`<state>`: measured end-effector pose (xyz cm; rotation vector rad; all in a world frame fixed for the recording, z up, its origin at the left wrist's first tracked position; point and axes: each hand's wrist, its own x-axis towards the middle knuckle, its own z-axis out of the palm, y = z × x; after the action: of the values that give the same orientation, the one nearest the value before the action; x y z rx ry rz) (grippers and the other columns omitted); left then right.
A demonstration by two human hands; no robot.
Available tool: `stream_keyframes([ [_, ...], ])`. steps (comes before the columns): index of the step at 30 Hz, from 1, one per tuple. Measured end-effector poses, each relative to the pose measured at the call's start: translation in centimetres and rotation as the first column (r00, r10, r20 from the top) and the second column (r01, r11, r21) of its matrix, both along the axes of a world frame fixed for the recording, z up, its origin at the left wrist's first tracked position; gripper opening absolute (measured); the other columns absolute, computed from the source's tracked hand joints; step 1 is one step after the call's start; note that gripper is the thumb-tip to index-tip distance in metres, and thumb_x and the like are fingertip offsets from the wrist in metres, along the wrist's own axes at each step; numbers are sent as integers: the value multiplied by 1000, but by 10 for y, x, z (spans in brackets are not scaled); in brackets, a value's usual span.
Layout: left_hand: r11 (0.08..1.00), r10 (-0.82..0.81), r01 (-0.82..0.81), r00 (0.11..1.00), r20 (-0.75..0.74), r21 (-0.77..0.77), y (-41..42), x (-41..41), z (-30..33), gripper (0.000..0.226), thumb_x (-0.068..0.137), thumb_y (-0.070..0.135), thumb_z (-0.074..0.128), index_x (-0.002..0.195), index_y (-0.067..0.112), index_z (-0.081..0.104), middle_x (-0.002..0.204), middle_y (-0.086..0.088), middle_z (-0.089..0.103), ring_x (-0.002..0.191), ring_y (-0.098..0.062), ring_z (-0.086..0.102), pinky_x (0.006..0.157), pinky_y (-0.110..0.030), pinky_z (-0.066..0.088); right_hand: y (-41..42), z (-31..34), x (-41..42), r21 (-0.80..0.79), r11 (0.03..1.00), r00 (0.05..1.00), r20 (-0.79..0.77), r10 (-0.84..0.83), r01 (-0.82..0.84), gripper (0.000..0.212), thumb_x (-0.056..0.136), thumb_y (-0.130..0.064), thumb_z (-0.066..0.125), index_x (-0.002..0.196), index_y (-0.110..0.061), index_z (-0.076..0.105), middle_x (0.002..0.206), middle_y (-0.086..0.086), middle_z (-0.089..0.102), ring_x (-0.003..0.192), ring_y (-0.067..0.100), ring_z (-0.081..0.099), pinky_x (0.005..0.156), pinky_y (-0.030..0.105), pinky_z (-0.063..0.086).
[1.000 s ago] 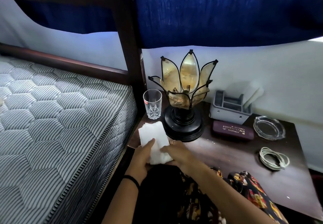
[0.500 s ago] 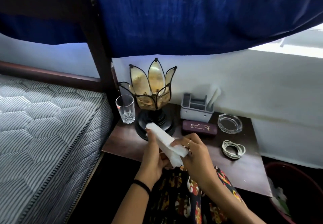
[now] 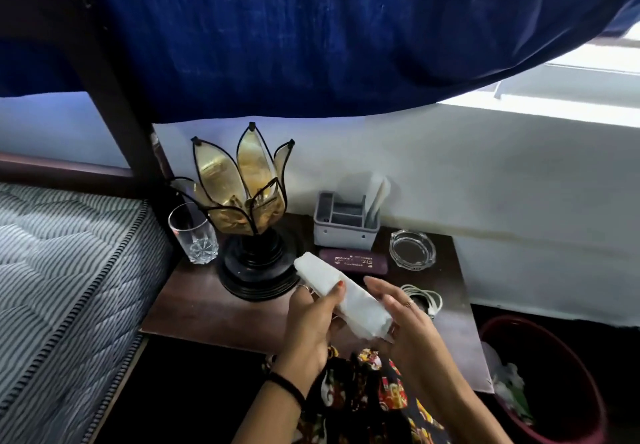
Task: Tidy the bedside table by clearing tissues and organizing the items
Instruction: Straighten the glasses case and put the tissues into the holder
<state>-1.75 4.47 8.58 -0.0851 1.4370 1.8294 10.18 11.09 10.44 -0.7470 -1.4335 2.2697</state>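
A folded stack of white tissues (image 3: pixel 343 296) is held above the front of the dark wooden bedside table (image 3: pixel 207 312). My left hand (image 3: pixel 311 322) grips its middle with thumb on top. My right hand (image 3: pixel 405 322) cups the lower right end, fingers partly spread. On the table stand a lotus-shaped lamp (image 3: pixel 247 215), a drinking glass (image 3: pixel 194 235), a grey organizer (image 3: pixel 344 223) with white paper in it, a maroon case (image 3: pixel 353 265), a glass ashtray (image 3: pixel 412 247) and a coiled white cable (image 3: pixel 424 299), partly hidden by my right hand.
A striped mattress (image 3: pixel 62 287) borders the table on the left, behind a dark bedpost (image 3: pixel 114 97). A blue curtain (image 3: pixel 311 34) hangs overhead. A dark red bin (image 3: pixel 554 384) with crumpled tissues stands on the floor at the right.
The view has swung right, bringing the bin into sight. The tissue stack has been folded narrower and turned diagonal, and my hands have carried it rightward, in front of the lamp and case.
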Motion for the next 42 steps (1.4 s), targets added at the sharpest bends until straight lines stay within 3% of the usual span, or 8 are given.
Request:
stream_keyframes([
  [5,999,29,-19,965,-262,41,20,3,-16,99,76,-1,70,144,45,15,135,0,49,108,-19,62,80,-37,58,10,-6,-7,223,968,969,187,-159,116,26,78,-11,71,103,-18,71,100,16,71,79,24,70,66,32,55],
  [12,1000,16,-24,935,-354,-18,36,6,-30,82,84,4,63,146,36,20,140,-2,51,113,-3,59,94,-23,50,33,-7,-22,111,929,914,171,-368,353,28,86,0,60,111,-14,62,88,9,66,69,16,64,57,24,52],
  [16,997,71,-66,909,-411,26,46,-3,-32,76,79,15,62,134,57,32,139,4,52,119,-11,57,100,-38,48,32,-11,-36,22,951,944,117,-308,308,45,83,8,59,114,-24,62,101,16,70,80,33,68,59,28,58],
  [19,996,44,-73,887,-460,-47,49,-18,-39,53,83,10,60,117,51,57,100,17,70,80,-7,62,80,-24,50,32,-12,-48,127,938,942,61,-331,321,39,85,10,57,107,-21,68,104,21,69,84,33,69,66,25,59],
  [22,996,28,-60,918,-396,-70,50,-34,-41,38,85,9,59,115,32,67,73,0,66,62,-16,55,64,-22,47,36,-9,-60,322,910,947,96,-306,262,27,87,4,58,100,-17,70,88,14,74,71,13,69,59,14,52],
  [32,970,-17,-2,997,76,242,49,-53,-27,33,97,20,46,127,30,49,124,3,59,105,-19,64,81,-27,47,71,-7,-112,791,589,886,140,-441,168,22,86,-9,64,101,-24,70,75,-3,70,58,1,61,59,15,46],
  [36,969,93,-137,973,210,203,43,-58,-29,37,91,20,53,127,22,48,133,-4,55,97,-17,65,79,-27,47,96,8,-140,943,332,853,167,-494,8,25,87,-12,59,108,-20,69,72,4,68,55,10,56,55,20,37],
  [42,967,139,-195,945,296,167,41,-60,-28,43,71,26,61,113,18,53,127,-8,59,92,-18,66,74,-27,47,108,6,-174,962,252,871,213,-443,-107,33,88,-7,56,119,-14,66,95,11,69,55,3,52,59,12,33],
])
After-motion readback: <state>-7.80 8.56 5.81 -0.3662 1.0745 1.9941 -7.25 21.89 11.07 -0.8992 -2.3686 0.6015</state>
